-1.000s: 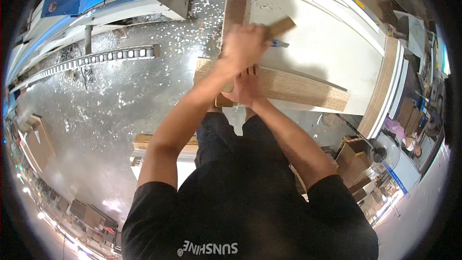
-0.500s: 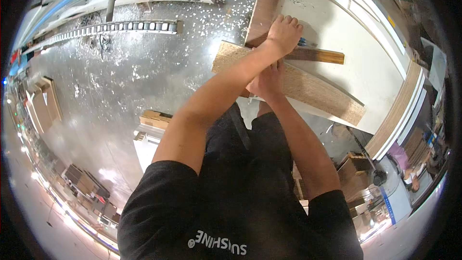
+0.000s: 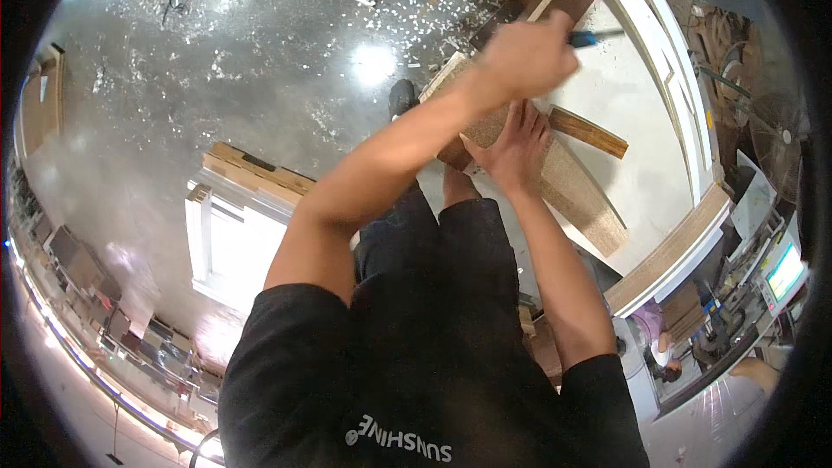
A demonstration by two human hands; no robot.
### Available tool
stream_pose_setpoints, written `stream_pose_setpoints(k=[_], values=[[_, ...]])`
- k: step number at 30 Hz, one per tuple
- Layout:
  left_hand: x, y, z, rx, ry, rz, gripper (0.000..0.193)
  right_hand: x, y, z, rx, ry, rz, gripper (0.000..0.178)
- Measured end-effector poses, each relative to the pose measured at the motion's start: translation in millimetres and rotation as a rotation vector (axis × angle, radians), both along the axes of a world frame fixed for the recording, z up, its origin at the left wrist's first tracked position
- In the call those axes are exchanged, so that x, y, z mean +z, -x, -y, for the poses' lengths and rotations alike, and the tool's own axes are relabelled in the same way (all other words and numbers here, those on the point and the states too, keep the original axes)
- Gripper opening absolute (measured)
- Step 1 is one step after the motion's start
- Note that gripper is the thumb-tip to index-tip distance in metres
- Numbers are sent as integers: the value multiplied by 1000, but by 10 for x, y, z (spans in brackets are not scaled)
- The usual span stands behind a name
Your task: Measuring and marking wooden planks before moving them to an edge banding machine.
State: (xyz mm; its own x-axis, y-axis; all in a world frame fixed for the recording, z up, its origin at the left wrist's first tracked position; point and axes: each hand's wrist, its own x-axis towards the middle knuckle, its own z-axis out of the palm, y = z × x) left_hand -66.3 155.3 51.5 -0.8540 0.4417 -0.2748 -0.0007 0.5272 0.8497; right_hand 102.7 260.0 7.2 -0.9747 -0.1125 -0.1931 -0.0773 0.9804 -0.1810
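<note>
Fingers of the left hand (image 3: 529, 56) are curled tightly around a blue-and-black tool (image 3: 584, 38), which projects to their right with its slim end pointing away. Below them, fingers of the right hand (image 3: 517, 156) lie slightly apart, thumb splayed leftward, flat upon a wood-grain board (image 3: 579, 198) that passes beneath them and extends to their lower right. Just right of those fingertips lies a short dark wood strip (image 3: 591, 133), with a white panel (image 3: 654, 126) underneath and farther right.
</note>
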Motion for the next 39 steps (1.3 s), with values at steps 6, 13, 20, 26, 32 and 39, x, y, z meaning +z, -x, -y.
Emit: stream_pose_setpoints(k=[6,13,20,26,32,39], values=[[-997,-1108,1761,467,-432,-55,49,-27,62,87,-2,-26,-12,118],[-1347,-2073,1884,333,-281,147,47,-59,52,90,5,-37,-16,119],[-1481,-2191,1878,364,-306,326,53,-71,50,85,30,-38,-21,119],[-1582,-2077,1902,309,-349,282,51,-46,66,83,12,-18,10,117],[-1610,-1972,1901,255,-363,309,62,-60,75,28,42,-43,6,115],[-1469,-2014,1847,305,-365,328,57,-77,89,14,37,-36,3,113]])
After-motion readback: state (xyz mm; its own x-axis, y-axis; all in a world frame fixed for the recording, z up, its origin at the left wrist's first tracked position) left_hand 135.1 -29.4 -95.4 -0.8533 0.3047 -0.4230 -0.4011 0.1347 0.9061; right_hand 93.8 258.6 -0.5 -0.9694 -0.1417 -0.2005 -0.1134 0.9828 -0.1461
